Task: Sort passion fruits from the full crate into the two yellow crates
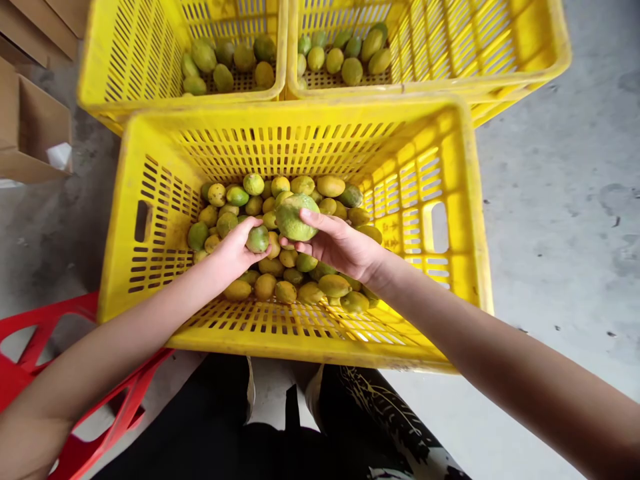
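Over the front yellow crate (310, 340), my right hand (345, 243) is closed around a large green lemon (296, 217) with bumpy skin, its thumb lying on the side. Close by on the left, my left hand (240, 243) grips a smaller, smoother green lemon (258, 239). The two hands are nearly touching. Below them, a layer of yellow and green lemons (334, 285) covers much of the crate's floor; my hands and forearms hide part of it.
Behind stand two more yellow crates, the left crate (180, 103) and the right crate (425, 87), each with several fruits inside. A red plastic stool (125, 400) is at lower left. Cardboard boxes (43, 127) sit at upper left on the grey concrete floor (560, 220).
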`<state>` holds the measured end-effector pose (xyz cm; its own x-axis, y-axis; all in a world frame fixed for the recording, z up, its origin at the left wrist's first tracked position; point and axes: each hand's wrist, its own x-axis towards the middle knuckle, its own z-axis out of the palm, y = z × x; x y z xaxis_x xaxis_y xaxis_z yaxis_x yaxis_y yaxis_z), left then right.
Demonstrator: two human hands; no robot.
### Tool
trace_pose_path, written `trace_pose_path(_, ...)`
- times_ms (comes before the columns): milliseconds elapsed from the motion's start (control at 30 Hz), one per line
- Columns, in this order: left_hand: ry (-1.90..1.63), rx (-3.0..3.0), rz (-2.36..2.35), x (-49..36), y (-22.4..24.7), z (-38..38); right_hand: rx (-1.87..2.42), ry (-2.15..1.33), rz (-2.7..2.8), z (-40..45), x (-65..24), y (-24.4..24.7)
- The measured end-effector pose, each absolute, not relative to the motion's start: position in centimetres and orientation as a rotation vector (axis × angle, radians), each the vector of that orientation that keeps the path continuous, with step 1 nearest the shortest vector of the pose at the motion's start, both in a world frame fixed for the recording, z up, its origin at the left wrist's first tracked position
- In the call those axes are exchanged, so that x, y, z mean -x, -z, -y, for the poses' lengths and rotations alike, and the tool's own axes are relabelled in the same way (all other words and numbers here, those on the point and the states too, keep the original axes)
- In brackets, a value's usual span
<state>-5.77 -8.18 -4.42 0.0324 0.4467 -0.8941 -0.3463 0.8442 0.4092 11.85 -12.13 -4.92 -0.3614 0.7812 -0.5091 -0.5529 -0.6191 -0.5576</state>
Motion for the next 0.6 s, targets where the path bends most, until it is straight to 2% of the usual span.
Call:
trace_pose_path(167, -0.570, 0.024, -1.388, 5.47, 4.13, 8.08, 0.969, -2.015, 0.368, 12.20, -11.80, 4.62)
trace_pose_path(600, -0.634, -0.140, -1.401, 5.89, 4.67, 8.29, 1.044, -2.080, 0.316, 11.71, -12.27, 5.42)
